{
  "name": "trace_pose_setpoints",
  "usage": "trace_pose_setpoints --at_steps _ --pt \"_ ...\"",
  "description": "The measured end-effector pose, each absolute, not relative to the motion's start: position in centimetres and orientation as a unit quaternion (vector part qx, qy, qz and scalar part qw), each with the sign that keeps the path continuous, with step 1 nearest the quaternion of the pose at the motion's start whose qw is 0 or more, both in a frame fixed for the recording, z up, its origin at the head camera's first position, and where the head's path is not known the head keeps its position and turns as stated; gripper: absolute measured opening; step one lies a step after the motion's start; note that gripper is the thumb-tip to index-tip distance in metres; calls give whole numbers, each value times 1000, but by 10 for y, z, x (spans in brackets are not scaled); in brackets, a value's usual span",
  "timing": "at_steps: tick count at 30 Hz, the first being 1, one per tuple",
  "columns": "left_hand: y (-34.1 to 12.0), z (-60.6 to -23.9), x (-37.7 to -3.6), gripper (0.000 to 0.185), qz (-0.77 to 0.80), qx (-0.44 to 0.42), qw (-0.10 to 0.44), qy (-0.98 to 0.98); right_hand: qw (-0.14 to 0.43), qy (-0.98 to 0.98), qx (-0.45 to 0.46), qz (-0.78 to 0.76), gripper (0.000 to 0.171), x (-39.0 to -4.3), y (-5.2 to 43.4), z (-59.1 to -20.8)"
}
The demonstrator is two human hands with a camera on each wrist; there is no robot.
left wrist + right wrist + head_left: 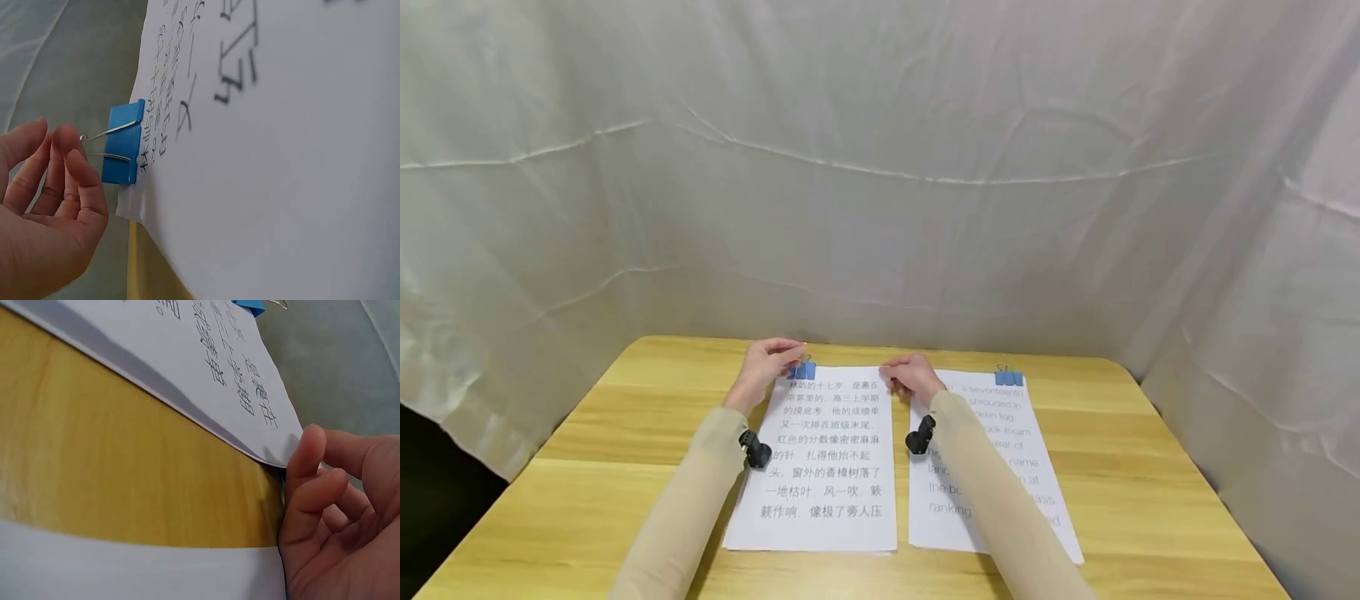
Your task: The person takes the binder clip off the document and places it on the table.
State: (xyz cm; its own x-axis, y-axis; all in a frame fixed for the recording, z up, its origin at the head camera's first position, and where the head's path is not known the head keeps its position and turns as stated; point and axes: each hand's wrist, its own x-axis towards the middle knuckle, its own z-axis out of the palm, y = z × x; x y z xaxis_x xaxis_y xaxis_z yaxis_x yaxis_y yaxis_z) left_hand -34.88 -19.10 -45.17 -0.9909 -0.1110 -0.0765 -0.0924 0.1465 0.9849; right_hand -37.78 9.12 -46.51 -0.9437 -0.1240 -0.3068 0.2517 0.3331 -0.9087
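My left hand (766, 367) is at the top left corner of a stack of printed sheets (827, 536), which bears large Chinese characters. A blue binder clip (122, 144) bites that edge. In the left wrist view, the curled fingertips (67, 139) are at the clip's wire handles, and one handle passes behind a finger. At the stack's top right corner, my right hand (917, 379) pinches the paper between thumb and fingers. The right wrist view shows this sheet corner (284, 450) at the fingertips, its long edge curving slightly up from the wood.
A second stack (943, 533), printed in English, lies to the right with its own blue binder clip (1009, 377); my right forearm crosses over it. Both stacks are on a wooden table (1150, 500). Pale grey curtain (880, 233) hangs behind and around the table.
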Motion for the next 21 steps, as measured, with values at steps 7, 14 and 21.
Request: trace_pose_setpoints --at_steps 7,14,21 --pt "-197 -452 -354 34 -660 95 11 -745 160 781 55 -601 28 -378 91 -469" --pt "-200 -448 -360 40 -669 111 17 -735 152 767 55 -621 36 -374 88 -471" --pt "-195 -452 -363 37 -656 122 4 -745 150 759 47 -631 38 -369 92 -472"
